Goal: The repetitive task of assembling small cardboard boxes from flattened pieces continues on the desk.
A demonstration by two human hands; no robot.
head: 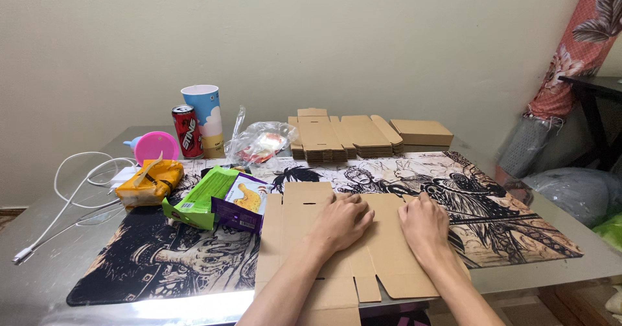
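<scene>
Both hands, left hand [341, 220] and right hand [424, 222], press spread and palm-down on an unfolded cardboard blank [304, 235] lying on the printed mat [518, 229], no flap raised yet, with one finished box [422, 132] beside a stack of flat blanks [343, 137] behind.

Setting: a room in a home, used as an informal packing spot. A metal-topped table [39, 281] is set against a plain cream wall [324, 34] and covered by an illustrated desk mat [518, 229]. Snack packets [201, 200], a drink can [187, 130] and a paper cup [204, 115] are left at one side, with a white charging cable [78, 190]. Flat cardboard box blanks [343, 135] are stacked at the back. A floral curtain [583, 47] is seen at the right.
</scene>
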